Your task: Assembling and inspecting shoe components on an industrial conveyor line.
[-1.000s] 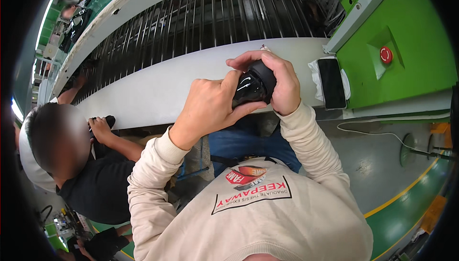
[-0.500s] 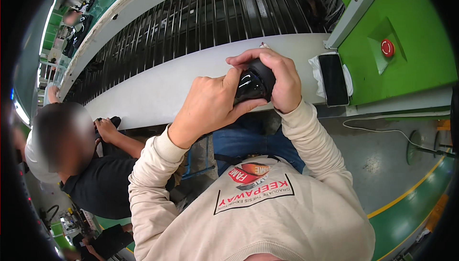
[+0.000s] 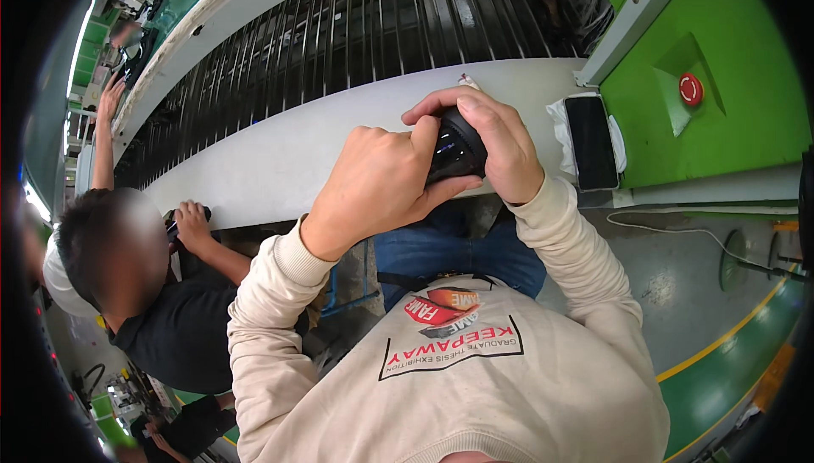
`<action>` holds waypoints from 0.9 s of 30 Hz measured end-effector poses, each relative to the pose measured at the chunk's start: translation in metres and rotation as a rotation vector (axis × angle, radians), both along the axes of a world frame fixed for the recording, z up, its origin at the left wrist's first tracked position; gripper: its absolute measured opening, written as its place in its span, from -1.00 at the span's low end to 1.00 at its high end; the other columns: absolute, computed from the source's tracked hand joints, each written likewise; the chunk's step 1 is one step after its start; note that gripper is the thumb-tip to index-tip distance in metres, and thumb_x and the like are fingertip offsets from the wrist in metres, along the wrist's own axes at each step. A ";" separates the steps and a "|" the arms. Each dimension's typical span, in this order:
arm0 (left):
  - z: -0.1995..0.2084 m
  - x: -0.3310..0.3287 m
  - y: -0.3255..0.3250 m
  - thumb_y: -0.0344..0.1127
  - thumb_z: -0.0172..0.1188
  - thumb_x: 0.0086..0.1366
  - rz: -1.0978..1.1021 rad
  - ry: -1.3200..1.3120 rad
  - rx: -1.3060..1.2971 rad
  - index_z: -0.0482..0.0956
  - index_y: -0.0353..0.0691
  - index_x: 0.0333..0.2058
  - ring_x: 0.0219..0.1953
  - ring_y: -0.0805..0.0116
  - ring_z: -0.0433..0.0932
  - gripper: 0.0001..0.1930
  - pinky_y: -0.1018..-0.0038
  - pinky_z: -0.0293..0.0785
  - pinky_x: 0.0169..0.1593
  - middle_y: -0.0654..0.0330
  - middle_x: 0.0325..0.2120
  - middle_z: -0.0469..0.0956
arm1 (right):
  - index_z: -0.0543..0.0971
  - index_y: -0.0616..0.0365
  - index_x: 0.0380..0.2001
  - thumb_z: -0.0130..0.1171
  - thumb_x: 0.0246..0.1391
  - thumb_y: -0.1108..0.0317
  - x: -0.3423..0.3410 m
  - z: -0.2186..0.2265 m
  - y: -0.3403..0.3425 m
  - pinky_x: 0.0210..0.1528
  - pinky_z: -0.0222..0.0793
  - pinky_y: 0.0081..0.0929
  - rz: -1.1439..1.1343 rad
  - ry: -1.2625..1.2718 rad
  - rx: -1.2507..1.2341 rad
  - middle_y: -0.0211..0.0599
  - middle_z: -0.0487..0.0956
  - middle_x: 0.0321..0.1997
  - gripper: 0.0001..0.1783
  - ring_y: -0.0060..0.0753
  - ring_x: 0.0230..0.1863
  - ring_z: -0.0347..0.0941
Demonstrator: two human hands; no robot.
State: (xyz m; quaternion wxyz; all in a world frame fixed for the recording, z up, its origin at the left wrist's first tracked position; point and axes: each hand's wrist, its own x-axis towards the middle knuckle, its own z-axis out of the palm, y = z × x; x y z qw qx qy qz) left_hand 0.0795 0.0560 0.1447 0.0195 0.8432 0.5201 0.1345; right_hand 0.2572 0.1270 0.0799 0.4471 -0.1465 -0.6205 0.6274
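One long white desk (image 3: 280, 158) runs beside one bed of dark metal rollers (image 3: 356, 30). On it lies one black flat phone (image 3: 591, 141) on a white cloth. Above the desk's near edge, the left hand (image 3: 381, 183) and right hand (image 3: 500, 145) clamp their fingers around one small rounded black plastic part (image 3: 458, 145).

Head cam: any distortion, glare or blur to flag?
Head view: strong fisheye, the white ledge bows and the corners go black; even overhead light; a small glint on the black part between left hand and right hand; hands sharp.
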 end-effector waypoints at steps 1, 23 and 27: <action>-0.001 0.000 0.001 0.26 0.52 0.22 0.000 0.003 0.016 0.50 -0.42 -0.25 -0.68 -0.06 0.57 -0.29 0.25 0.45 -0.54 0.03 -0.73 0.54 | 0.61 0.37 -0.01 -0.30 0.55 0.14 0.000 0.001 0.000 0.28 0.44 -0.32 -0.012 -0.030 0.014 -0.07 0.68 -0.01 -0.44 -0.24 0.05 0.60; -0.061 -0.039 -0.074 -0.03 0.56 0.15 0.254 -0.413 0.144 0.57 -0.19 -0.07 -0.41 0.02 0.70 -0.49 0.24 0.56 -0.39 0.15 -0.41 0.71 | 0.61 0.32 0.09 0.04 0.33 0.32 -0.051 -0.005 -0.035 0.22 0.49 -0.19 0.043 -0.214 0.443 0.08 0.65 0.08 -0.61 0.06 0.11 0.61; -0.087 -0.047 -0.081 -0.30 0.41 0.09 0.257 -0.527 0.128 0.62 -0.24 -0.11 -0.44 -0.04 0.65 -0.63 0.24 0.53 -0.40 0.10 -0.44 0.65 | 0.58 0.34 0.13 0.21 0.32 0.02 -0.060 -0.018 -0.042 0.31 0.45 0.00 -0.021 -0.250 0.701 0.13 0.62 0.13 -0.42 0.25 0.21 0.56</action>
